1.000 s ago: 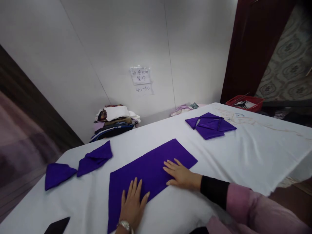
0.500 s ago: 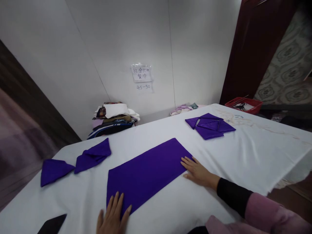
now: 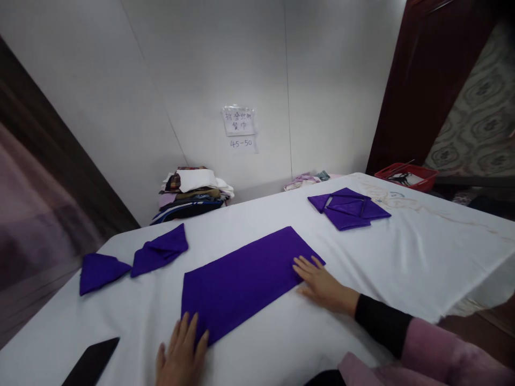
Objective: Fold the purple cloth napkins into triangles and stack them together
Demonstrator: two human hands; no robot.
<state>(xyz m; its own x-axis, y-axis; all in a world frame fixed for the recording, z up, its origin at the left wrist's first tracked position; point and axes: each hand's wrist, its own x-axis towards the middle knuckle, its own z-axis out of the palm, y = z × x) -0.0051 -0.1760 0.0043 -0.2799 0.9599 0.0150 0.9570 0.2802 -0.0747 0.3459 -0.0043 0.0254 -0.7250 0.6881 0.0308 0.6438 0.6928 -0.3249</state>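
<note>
A purple cloth napkin (image 3: 249, 276), folded into a long flat band, lies slantwise on the white-covered table (image 3: 265, 348). My left hand (image 3: 183, 351) rests at its near left corner, fingers outstretched, the fingertips on the fabric. At the near right end, my right hand (image 3: 319, 281) lies flat with spread fingers touching the cloth's edge. Neither hand grips anything. On the left sit two folded purple pieces, one fan-like (image 3: 102, 273) and one pointed with a tucked flap (image 3: 161, 250). Several folded purple pieces (image 3: 348, 209) lie together at the back right.
A dark flat object (image 3: 92, 362) lies at the near left. Behind the table's far edge is a pile of folded clothes (image 3: 193, 193), with more pale fabric (image 3: 303, 180) farther right. A red basket (image 3: 408, 176) stands at the far right corner. A handwritten paper (image 3: 239, 120) hangs on the wall.
My right hand has slid slightly left along the napkin's near edge. My left hand has drawn back a little toward its corner. The view has shifted slightly.
</note>
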